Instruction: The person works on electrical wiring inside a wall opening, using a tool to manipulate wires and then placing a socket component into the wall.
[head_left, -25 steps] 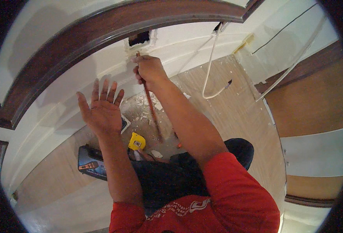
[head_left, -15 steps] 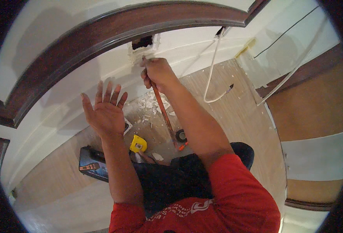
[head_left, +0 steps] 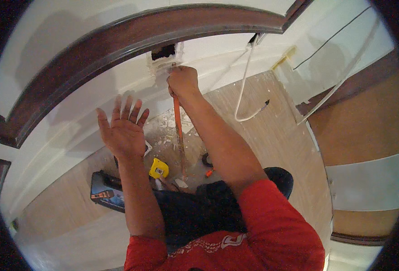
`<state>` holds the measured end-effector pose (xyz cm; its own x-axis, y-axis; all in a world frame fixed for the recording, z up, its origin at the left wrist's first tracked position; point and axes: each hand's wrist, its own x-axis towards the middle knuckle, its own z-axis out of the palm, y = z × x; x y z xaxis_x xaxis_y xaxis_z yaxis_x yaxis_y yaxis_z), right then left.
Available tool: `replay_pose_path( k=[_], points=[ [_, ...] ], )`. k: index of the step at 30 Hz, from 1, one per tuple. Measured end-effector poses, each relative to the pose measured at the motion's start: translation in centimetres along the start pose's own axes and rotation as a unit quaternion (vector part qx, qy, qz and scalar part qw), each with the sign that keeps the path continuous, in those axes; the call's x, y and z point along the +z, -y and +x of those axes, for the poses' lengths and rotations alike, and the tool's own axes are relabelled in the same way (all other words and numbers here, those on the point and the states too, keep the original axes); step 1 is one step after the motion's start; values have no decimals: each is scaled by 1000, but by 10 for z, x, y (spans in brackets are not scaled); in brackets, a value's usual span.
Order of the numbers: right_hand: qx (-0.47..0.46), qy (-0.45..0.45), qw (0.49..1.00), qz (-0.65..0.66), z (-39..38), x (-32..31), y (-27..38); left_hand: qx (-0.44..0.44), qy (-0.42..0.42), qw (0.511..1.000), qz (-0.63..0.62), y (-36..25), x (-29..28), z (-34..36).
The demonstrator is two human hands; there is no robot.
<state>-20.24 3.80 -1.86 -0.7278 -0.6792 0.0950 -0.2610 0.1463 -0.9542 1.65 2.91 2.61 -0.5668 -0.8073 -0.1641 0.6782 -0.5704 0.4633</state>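
Observation:
My right hand is closed on a long orange bar, just below a rough rectangular hole in the white wall. The bar's lower end hangs over floor strewn with white debris. My left hand, palm up with fingers spread, is empty to the left of the bar. Between my forearms lies a yellow tape measure; a black roll and a small orange-handled item are beside my right forearm.
Dark wooden trim arches across the wall. A white cable hangs from a second opening to the floor. A printed box lies left of my legs. Wood and white panels stand at the right.
The bar's lower end swung right, then back left. My right hand shifted slightly right and stays closed on it. My left hand moved a little right and stays open.

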Motion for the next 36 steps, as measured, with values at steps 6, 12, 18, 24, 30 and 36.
replay_pose_path(
  k=[6, 12, 18, 24, 30, 36],
  points=[
    [59, -32, 993, 93, -32, 31, 38, 8, -41, 999, 29, -3, 1, -4],
    [3, -48, 999, 18, -24, 39, 19, 18, -20, 999, 28, -7, -5, -2],
    [199, 39, 953, 224, -37, 5, 61, 21, -21, 999, 23, -5, -4, -2],
    [176, 65, 959, 214, -40, 10, 61, 12, -27, 999, 35, -1, -1, -2],
    [157, 68, 969, 181, -44, 2, 58, 22, -16, 999, 42, -4, -5, -3],
    [71, 127, 989, 38, -31, 0, 44, 24, -24, 998, 45, -8, -6, -6]
  ],
)
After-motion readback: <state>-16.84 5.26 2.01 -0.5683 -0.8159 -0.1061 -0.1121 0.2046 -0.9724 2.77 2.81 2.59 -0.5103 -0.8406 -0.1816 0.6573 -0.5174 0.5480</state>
